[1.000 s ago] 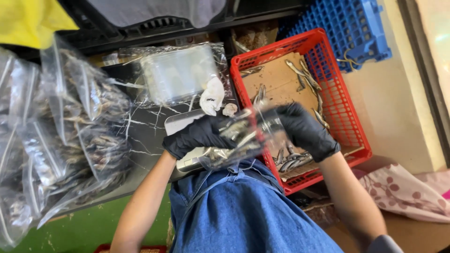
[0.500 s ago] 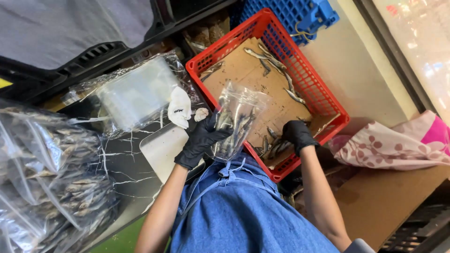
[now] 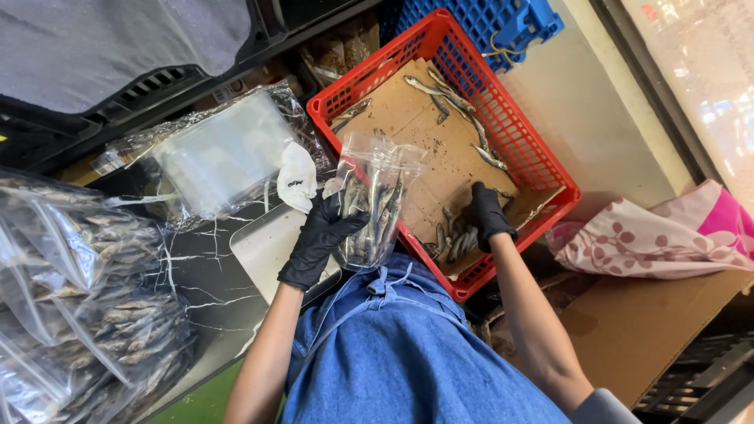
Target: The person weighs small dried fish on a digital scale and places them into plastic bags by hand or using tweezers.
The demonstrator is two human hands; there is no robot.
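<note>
- A clear plastic bag (image 3: 375, 200), partly filled with small silvery dried fish, hangs upright with its mouth open above the near edge of a red plastic crate (image 3: 542, 169).
- The left hand (image 3: 322, 235), in a black glove, grips the bag by its left side, fingers curled and pinching the plastic.
- The right hand (image 3: 487, 216), also gloved in black, is down inside the crate, fingers closed over a small heap of loose fish (image 3: 452, 239) at the near corner.
- More fish lie scattered across the brown cardboard (image 3: 416, 126) that lines the crate.
- Left of the bag, a stack of empty clear bags (image 3: 224, 153) rests on a dark marbled counter (image 3: 188, 271), with a white cloth (image 3: 297, 177) just beside it.
- Filled bags of fish (image 3: 71, 290) pile up at the far left.
- A blue crate (image 3: 487, 23) stands behind the red one; a pink patterned bag (image 3: 667, 235) lies to the right.
- The person's blue denim apron (image 3: 408, 353) hides the counter's near edge.
</note>
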